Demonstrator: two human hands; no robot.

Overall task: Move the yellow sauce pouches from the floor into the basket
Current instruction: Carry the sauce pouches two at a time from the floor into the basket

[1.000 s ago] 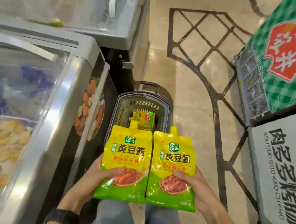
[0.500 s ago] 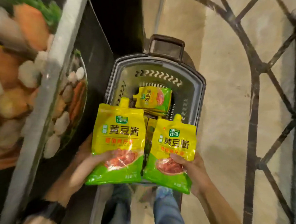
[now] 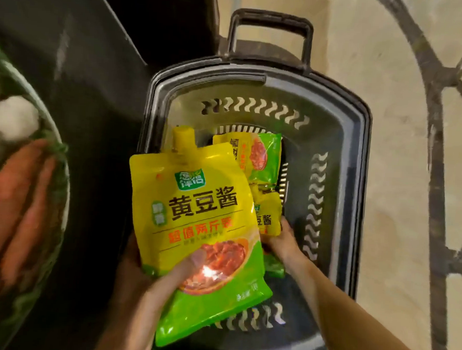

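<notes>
My left hand (image 3: pixel 163 275) grips a yellow and green sauce pouch (image 3: pixel 195 226) by its lower part, thumb across the front, above the near left side of the grey basket (image 3: pixel 342 132). Reaching down inside the basket, my right hand (image 3: pixel 282 239) holds a second pouch (image 3: pixel 268 217), mostly hidden behind the first one. A third pouch (image 3: pixel 260 155) lies flat on the basket floor further in.
The basket's black pull handle (image 3: pixel 270 24) stands at its far end. A dark freezer cabinet (image 3: pixel 75 113) with a food picture (image 3: pixel 17 190) runs along the left. Beige tiled floor (image 3: pixel 395 76) with dark inlaid lines lies to the right.
The view has dropped close over the basket. My right hand has lowered its pouch down inside the basket, and my left hand has carried its pouch over the basket's near side.
</notes>
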